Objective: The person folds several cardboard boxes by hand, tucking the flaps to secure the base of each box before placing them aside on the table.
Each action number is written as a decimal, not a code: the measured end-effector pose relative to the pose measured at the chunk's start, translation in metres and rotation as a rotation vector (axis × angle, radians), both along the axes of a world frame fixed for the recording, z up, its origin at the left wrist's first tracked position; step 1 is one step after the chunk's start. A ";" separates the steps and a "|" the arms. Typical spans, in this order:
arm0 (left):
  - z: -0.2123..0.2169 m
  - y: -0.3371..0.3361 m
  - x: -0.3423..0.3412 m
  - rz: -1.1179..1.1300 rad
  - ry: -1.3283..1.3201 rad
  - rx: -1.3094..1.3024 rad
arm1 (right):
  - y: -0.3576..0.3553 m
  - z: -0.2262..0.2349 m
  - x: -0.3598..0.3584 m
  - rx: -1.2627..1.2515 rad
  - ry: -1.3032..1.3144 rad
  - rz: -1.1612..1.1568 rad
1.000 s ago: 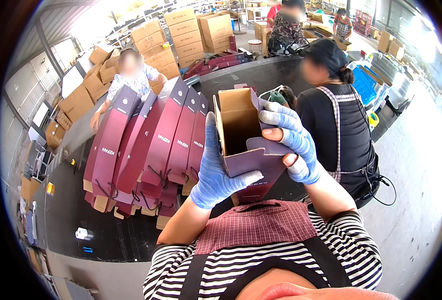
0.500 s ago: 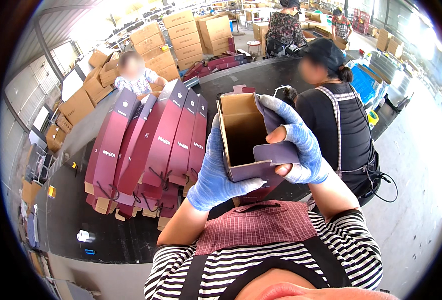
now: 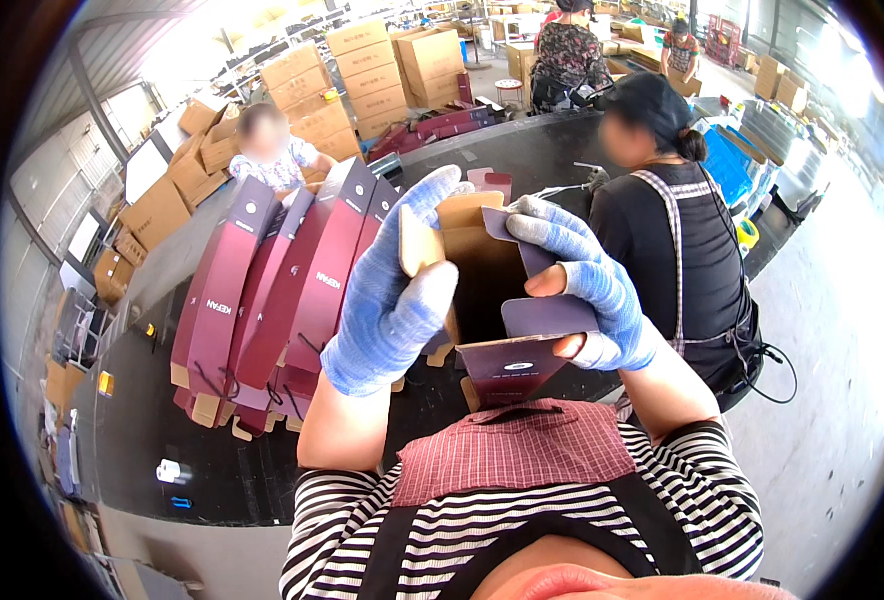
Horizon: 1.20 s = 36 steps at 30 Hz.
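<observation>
Upright in front of my chest stands a tall maroon-purple cardboard box [image 3: 512, 368] with its top end open and bare brown board inside. My left hand [image 3: 387, 305], in a blue fingerless-style glove, is closed on the box's left brown flap [image 3: 421, 243], thumb on the near face and fingers behind. On the other side my right hand [image 3: 597, 290], gloved alike with bare thumb and fingertip showing, grips the right wall. A purple flap [image 3: 549, 317] lies folded across the near right corner, by my right thumb. The box's lower end is hidden.
Several finished-looking maroon boxes [image 3: 297, 275] with black cord handles lean together on the black table [image 3: 122, 420] to the left. A co-worker [image 3: 697, 250] in black sits close on the right; another person [image 3: 272, 160] stands beyond the boxes. A small white roll [image 3: 170, 471] lies near the table's edge.
My left hand has moved from the near left side of the box up to its left flap, which now stands outward. The near panel shows more; my right hand keeps its grip.
</observation>
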<state>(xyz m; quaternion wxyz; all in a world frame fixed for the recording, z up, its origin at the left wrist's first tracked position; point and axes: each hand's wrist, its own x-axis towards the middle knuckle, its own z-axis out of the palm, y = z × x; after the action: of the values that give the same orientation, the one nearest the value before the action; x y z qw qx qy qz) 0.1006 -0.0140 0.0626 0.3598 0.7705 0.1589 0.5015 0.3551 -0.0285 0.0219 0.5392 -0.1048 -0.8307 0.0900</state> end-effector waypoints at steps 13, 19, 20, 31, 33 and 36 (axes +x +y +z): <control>-0.015 0.000 0.004 -0.160 -0.108 0.063 | -0.008 0.000 0.001 0.124 -0.086 -0.062; -0.012 -0.007 -0.003 -0.139 -0.006 0.076 | -0.021 0.004 -0.002 0.088 -0.097 -0.103; -0.012 -0.007 -0.003 -0.137 -0.008 0.076 | -0.023 0.005 -0.001 0.069 -0.118 -0.128; -0.013 -0.010 -0.003 -0.261 -0.069 0.073 | -0.023 0.010 0.000 0.173 -0.168 -0.129; -0.015 -0.011 -0.002 -0.292 -0.077 0.062 | -0.024 0.009 0.002 0.179 -0.168 -0.119; -0.016 -0.015 -0.001 -0.291 -0.056 0.098 | -0.027 0.008 0.002 0.150 -0.169 -0.115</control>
<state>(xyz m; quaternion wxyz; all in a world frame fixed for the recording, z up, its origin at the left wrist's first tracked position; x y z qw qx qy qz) 0.0992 -0.0292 0.0469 0.3948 0.7877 0.0108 0.4728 0.3574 -0.0558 0.0299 0.4779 -0.1187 -0.8703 -0.0125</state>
